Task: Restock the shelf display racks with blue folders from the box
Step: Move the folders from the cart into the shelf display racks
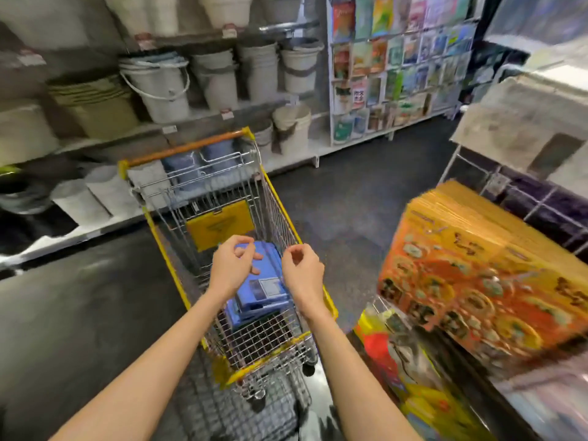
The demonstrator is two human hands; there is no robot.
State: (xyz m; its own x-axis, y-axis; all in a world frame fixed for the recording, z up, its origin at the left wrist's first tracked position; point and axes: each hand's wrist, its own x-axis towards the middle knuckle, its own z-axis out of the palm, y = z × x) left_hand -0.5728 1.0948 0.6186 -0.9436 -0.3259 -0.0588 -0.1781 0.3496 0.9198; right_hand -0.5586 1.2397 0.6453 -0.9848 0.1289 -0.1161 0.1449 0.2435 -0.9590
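Progress, judged from this view: early or mid-run; a stack of blue folders [266, 296] lies in the wire trolley [281, 202], so there's stock left to put out; no box in view, so can't say if more waits elsewhere. Neither hand holds a folder, and no folder is on its way to a rack. The wall display rack [401, 66] at the far right of the aisle is packed w/ colourful printed items; too blurred to tell if any are blue folders or which pockets are short. Something blue shows thru the wires at the handle end of the trolley; can't tell if it's in the basket or behind it.

Hands vs. folders: L hand [236, 266] hangs over the stack's left edge, fingers loosely curled, a couple straighter, thumb near forefinger, pinching nothing visible. R hand [303, 272] hangs over the stack's right edge by the basket's right wall, fingers softly curled, also empty as far as the blur shows. Both are above the stack; touching or apart can't be told.

The stack rests on the basket floor, mid-length and toward the right wall; bare wire floor shows at the end nearest the camera, opposite the handle. A white label sits on the top folder between the wrists.

Likely next: lower both hands, take folders by the side edges, carry to the rack.
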